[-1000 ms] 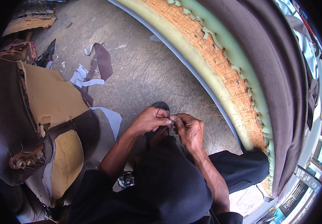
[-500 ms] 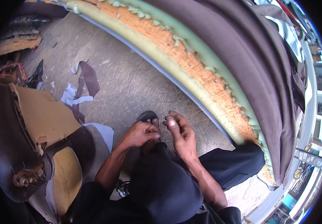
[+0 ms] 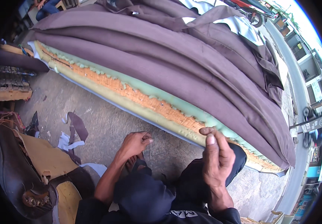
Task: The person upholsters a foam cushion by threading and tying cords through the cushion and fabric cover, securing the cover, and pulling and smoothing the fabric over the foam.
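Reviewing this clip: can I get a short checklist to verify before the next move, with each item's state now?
1. Both hands in view: ok; left hand over the floor, right hand raised.
2. Something pinched between the right thumb and forefinger: cannot tell; too fine to see.
3. Right hand touching the yellow foam: cannot tell; it overlaps it in this one view.
4. Brown strip uncovered: ok; bare beside the purple cloth.
5. Floor free of scraps: not ok; cloth scraps lie left of the left hand.
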Available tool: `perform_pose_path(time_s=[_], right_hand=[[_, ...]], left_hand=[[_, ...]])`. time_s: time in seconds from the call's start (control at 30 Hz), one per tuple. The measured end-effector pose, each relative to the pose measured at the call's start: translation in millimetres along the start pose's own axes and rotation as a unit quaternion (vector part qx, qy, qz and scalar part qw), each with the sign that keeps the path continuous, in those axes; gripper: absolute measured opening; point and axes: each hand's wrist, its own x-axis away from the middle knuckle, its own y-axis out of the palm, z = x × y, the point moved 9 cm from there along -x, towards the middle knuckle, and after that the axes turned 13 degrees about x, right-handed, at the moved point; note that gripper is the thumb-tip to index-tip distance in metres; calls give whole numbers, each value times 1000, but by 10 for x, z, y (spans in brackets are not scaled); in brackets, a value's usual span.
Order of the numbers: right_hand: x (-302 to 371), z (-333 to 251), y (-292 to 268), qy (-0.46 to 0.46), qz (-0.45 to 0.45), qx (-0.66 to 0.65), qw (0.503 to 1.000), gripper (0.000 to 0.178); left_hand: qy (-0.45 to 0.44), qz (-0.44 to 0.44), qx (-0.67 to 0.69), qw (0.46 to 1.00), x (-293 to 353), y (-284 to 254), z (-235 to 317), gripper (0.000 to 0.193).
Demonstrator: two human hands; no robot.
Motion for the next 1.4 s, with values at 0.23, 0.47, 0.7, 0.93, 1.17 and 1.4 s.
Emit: perform_pose_path(time_s=[0.23,0.47,0.7,0.93,1.17,1.4], right_hand=[[-225,-299,-211,-99,-40,62,992,19],[-169,-220,-156,-122,-51,64,989,22],[-210,-415,-227,-113,-55,53,991,22],[-495,-190,-574,-67,-42,25,997,20],[-584,-397,-637,-121,-16,8,992,18],[-330,-371,-83,-190,-80,87,975,20]], left_hand=[[292,151,-260,908,-36,576,431,32],[481,2,-129,867,104,-229,2354,16],[626,67,-268,729,-740,-745,3795,14],[690,55,-255,675,110,-368,3440,25],[663,125,-243,697,-213,-450,3473,15],[590,57,-217,776,-855,-772,3847,14]])
